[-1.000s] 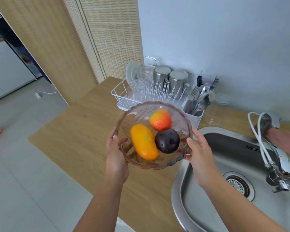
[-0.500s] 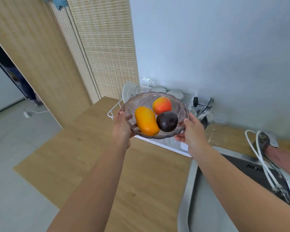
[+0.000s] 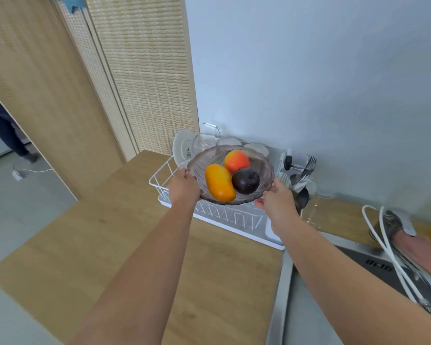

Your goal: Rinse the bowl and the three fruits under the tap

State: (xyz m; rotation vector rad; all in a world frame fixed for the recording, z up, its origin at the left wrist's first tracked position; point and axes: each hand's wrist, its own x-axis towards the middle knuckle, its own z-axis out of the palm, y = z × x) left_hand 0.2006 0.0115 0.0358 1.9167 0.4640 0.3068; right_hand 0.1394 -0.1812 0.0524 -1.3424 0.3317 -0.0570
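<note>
No legible text, brand, number or sign is found anywhere in the frame. One small dark mark sits on the white plate (image 3: pixel 183 145) standing in the dish rack (image 3: pixel 159 180) at centre frame; it is too small and blurred to read. The slotted overflow opening on the sink (image 3: pixel 380 266), lower right, shows bars only, no characters. The remaining surfaces carry no readable markings.
</note>
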